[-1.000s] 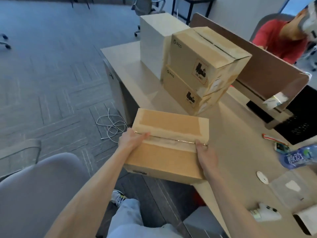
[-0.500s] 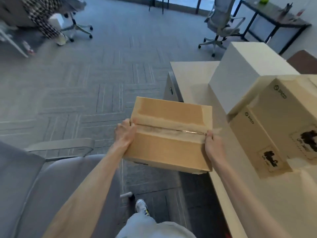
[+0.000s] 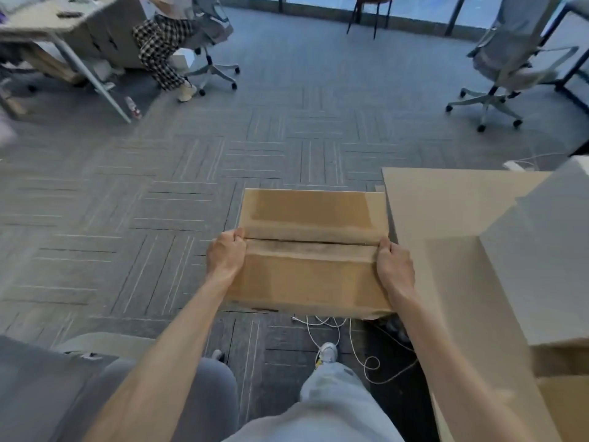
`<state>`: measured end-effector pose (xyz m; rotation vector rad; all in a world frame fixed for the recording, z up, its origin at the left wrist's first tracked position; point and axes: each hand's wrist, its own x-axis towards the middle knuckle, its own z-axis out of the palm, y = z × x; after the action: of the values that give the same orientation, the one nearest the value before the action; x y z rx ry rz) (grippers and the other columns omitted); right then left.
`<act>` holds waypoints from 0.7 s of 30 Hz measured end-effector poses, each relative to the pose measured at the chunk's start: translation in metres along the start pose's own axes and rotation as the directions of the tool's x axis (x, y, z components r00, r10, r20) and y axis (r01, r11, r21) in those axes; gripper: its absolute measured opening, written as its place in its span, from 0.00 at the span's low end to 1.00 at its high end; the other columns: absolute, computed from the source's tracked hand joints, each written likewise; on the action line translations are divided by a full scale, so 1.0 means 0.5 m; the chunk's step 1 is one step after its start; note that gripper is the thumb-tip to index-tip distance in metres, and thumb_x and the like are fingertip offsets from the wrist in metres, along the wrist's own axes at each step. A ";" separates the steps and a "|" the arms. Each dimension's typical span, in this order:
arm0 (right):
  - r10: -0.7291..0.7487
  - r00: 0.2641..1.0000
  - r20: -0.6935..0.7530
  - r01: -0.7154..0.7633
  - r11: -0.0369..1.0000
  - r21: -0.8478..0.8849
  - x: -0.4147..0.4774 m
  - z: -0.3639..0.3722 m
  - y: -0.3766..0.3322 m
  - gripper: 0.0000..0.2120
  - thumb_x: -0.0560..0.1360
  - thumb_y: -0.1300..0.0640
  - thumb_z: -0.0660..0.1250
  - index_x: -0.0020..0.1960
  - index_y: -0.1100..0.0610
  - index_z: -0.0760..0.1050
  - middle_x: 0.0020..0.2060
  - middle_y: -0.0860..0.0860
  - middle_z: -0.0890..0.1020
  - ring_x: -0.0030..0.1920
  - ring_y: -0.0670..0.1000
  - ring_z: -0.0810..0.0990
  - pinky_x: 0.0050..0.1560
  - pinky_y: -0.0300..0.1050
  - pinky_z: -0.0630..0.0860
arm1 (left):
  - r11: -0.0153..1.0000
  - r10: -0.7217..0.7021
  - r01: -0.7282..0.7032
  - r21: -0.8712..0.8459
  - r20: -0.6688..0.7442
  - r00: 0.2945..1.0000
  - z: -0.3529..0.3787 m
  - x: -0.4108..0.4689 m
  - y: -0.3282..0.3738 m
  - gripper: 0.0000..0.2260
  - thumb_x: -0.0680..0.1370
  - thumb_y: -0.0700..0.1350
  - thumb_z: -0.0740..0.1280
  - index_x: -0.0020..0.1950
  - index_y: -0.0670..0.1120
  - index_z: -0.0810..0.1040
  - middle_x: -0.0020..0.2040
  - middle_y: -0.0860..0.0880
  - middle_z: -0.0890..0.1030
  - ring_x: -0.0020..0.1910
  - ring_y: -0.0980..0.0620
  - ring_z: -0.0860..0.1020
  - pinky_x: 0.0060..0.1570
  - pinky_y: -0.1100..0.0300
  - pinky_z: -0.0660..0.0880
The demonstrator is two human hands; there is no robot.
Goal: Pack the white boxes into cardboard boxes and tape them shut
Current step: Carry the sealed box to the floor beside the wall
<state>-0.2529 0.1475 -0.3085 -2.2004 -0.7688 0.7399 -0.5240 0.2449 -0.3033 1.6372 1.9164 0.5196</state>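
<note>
Here, a cardboard box (image 3: 306, 279) is held level in the air over the grey carpet tiles (image 3: 127, 193), just beside the near corner of a pale desk (image 3: 446, 202). Its top flaps are folded down and meet at a dark seam running side to side; whether tape covers that seam cannot be told. The person's left hand (image 3: 226, 255) grips the box's left end at the seam with the fingers curled over the edge, and the right hand (image 3: 395, 266) grips the right end the same way. On the desk to the right stands a large white box (image 3: 541, 266), with another brown carton (image 3: 564, 406) in front of it. White cables (image 3: 338, 327) trail on the floor below the held box. Farther off, an empty office chair (image 3: 506, 59) stands by the windows, and a seated person in checked trousers (image 3: 159, 49) is at another desk.
</note>
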 end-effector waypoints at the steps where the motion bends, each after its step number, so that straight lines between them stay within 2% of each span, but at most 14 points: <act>1: -0.018 0.999 0.033 0.018 1.000 -0.004 0.042 0.018 -0.024 0.22 0.84 0.47 0.50 0.53 0.59 0.78 0.55 0.60 0.81 0.53 0.60 0.77 0.53 0.52 0.72 | 1.000 -0.023 0.023 0.004 -0.037 0.999 0.002 0.031 0.009 0.17 0.84 0.46 0.54 0.50 0.41 0.80 0.45 0.43 0.81 0.42 0.46 0.75 0.37 0.58 0.66; 3: -0.044 0.995 0.091 0.044 0.999 0.002 0.119 0.047 -0.070 0.21 0.84 0.47 0.49 0.50 0.58 0.77 0.54 0.59 0.81 0.54 0.61 0.78 0.51 0.51 0.71 | 0.997 -0.079 0.079 -0.005 -0.105 0.991 0.002 0.092 0.025 0.16 0.83 0.46 0.55 0.54 0.41 0.81 0.51 0.41 0.83 0.44 0.44 0.77 0.41 0.57 0.68; 5: -0.065 0.989 0.136 0.065 0.998 0.010 0.195 0.075 -0.117 0.22 0.84 0.47 0.49 0.49 0.58 0.78 0.54 0.60 0.82 0.54 0.61 0.78 0.51 0.52 0.71 | 0.992 -0.129 0.128 -0.017 -0.149 0.980 0.001 0.155 0.047 0.17 0.83 0.45 0.54 0.55 0.42 0.81 0.52 0.40 0.83 0.48 0.42 0.78 0.44 0.55 0.69; 6: -0.072 0.985 0.157 0.073 0.997 -0.001 0.228 0.086 -0.139 0.22 0.84 0.48 0.49 0.49 0.59 0.78 0.53 0.60 0.82 0.53 0.61 0.78 0.51 0.53 0.72 | 0.988 -0.155 0.153 -0.024 -0.169 0.973 -0.003 0.183 0.060 0.17 0.83 0.46 0.54 0.54 0.41 0.81 0.50 0.40 0.82 0.49 0.41 0.78 0.44 0.55 0.68; 9: -0.091 0.970 0.224 0.089 0.996 0.019 0.328 0.126 -0.201 0.20 0.83 0.49 0.50 0.44 0.57 0.76 0.52 0.60 0.82 0.52 0.60 0.78 0.53 0.54 0.72 | 0.976 -0.218 0.212 -0.049 -0.195 0.956 0.001 0.277 0.094 0.20 0.83 0.50 0.52 0.44 0.41 0.79 0.42 0.44 0.79 0.42 0.44 0.75 0.43 0.55 0.66; 11: -0.073 0.965 0.252 0.071 0.997 0.018 0.398 0.155 -0.230 0.21 0.83 0.47 0.49 0.44 0.56 0.75 0.51 0.59 0.81 0.51 0.60 0.78 0.53 0.54 0.72 | 0.967 -0.255 0.244 -0.078 -0.196 0.947 0.015 0.350 0.116 0.23 0.82 0.55 0.52 0.35 0.45 0.75 0.36 0.46 0.77 0.37 0.46 0.74 0.39 0.55 0.66; 13: -0.040 0.955 0.293 0.032 0.999 0.032 0.467 0.184 -0.256 0.23 0.82 0.42 0.50 0.47 0.56 0.77 0.50 0.57 0.81 0.49 0.58 0.78 0.52 0.54 0.72 | 0.963 -0.266 0.252 -0.097 -0.178 0.948 0.036 0.426 0.139 0.23 0.81 0.59 0.54 0.31 0.47 0.70 0.31 0.48 0.75 0.34 0.48 0.74 0.35 0.56 0.65; 16: -0.001 0.949 0.315 -0.013 0.999 0.044 0.589 0.232 -0.294 0.23 0.81 0.40 0.54 0.55 0.56 0.80 0.51 0.55 0.82 0.50 0.57 0.78 0.52 0.53 0.73 | 0.961 -0.275 0.271 -0.049 -0.128 0.953 0.073 0.555 0.172 0.22 0.79 0.60 0.57 0.33 0.47 0.72 0.33 0.48 0.77 0.34 0.49 0.74 0.35 0.57 0.65; 18: 0.016 0.951 0.308 -0.028 0.999 0.035 0.687 0.268 -0.325 0.22 0.80 0.40 0.57 0.56 0.55 0.80 0.52 0.55 0.82 0.50 0.56 0.78 0.51 0.52 0.73 | 0.964 -0.264 0.265 0.001 -0.084 0.961 0.103 0.661 0.195 0.22 0.78 0.61 0.59 0.34 0.47 0.73 0.36 0.46 0.80 0.37 0.46 0.77 0.34 0.57 0.65; 21: 0.068 0.959 0.274 -0.070 0.998 -0.003 0.835 0.325 -0.382 0.23 0.78 0.38 0.58 0.57 0.54 0.80 0.51 0.55 0.82 0.50 0.57 0.79 0.52 0.53 0.74 | 0.971 -0.234 0.235 0.048 -0.026 0.972 0.153 0.846 0.241 0.22 0.78 0.61 0.61 0.44 0.42 0.80 0.40 0.44 0.81 0.41 0.44 0.78 0.36 0.57 0.67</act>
<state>-0.1449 0.6168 -0.3812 -2.1533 -0.8252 1.0970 -0.4241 0.6767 -0.3568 1.4141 2.1184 0.3956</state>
